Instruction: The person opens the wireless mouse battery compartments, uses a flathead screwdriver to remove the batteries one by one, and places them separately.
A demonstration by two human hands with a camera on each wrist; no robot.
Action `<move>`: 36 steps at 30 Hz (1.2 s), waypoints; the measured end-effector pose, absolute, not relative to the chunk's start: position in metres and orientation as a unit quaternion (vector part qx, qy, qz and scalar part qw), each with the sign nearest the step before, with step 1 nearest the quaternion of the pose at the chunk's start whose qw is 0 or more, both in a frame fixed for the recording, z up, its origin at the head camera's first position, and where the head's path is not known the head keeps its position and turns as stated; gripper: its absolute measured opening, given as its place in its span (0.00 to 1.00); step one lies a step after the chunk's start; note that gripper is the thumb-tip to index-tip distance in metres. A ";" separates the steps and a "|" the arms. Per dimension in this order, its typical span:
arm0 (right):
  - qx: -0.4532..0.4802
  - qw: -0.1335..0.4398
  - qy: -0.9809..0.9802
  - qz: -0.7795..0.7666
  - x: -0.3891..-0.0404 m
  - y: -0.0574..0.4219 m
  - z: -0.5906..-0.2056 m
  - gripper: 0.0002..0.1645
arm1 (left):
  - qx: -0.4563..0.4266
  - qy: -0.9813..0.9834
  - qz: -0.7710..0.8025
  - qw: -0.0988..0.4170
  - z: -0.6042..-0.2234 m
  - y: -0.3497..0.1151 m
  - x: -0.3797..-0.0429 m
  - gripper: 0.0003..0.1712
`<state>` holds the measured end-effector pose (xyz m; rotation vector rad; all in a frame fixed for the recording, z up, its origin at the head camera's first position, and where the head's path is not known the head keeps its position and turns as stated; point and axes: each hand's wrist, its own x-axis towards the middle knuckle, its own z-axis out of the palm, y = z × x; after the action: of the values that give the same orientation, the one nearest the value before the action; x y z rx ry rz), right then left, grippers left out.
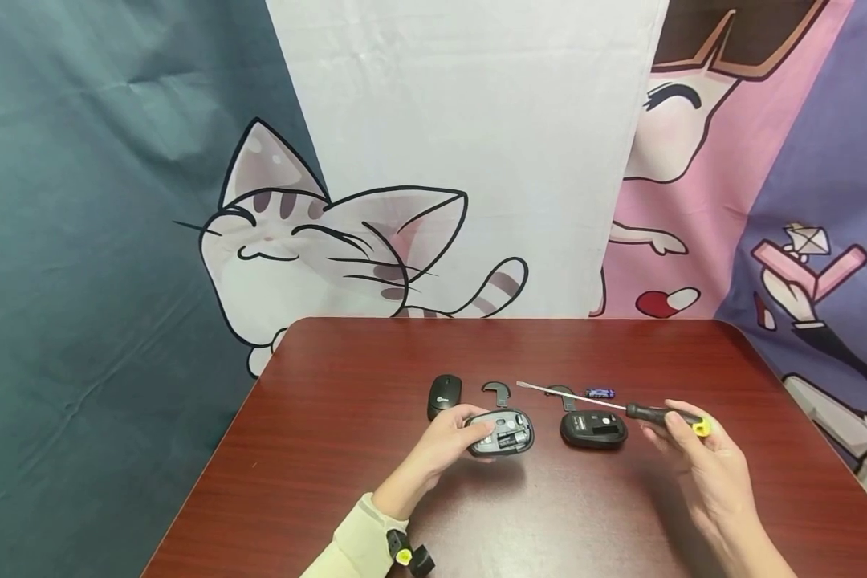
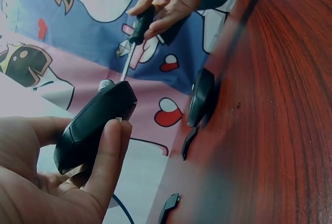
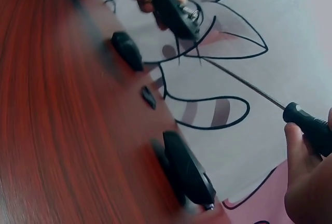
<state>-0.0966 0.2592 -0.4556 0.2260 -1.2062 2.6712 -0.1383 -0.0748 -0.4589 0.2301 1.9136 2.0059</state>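
My left hand (image 1: 437, 443) grips a black computer mouse (image 1: 524, 434) above the table, its underside turned up and its battery compartment uncovered. In the left wrist view, a small silvery cylinder (image 2: 106, 84) stands out from that underside, probably a battery. My right hand (image 1: 715, 474) holds a screwdriver (image 1: 646, 413) by its black handle with a yellow end. Its long metal shaft points left, and the tip looks apart from the mouse in the right wrist view. In the left wrist view the mouse hides that tip.
A second mouse (image 1: 594, 432) lies upside down on the table (image 1: 318, 482), battery slot exposed. Behind it are a blue battery (image 1: 600, 393) and a dark battery cover (image 1: 567, 401). Another cover (image 1: 498, 391) lies further left, beside a third, upright mouse (image 1: 445, 392). A printed curtain (image 1: 535, 120) hangs behind.
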 end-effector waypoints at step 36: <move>-0.123 0.178 -0.911 0.351 -0.104 0.282 -0.463 0.23 | 0.079 0.693 0.700 0.157 -0.459 -0.083 -0.133 0.26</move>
<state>-0.1040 0.2824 -0.4627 -0.3488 -2.5765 0.9937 -0.1330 -0.0830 -0.4593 0.2268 1.9815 2.0015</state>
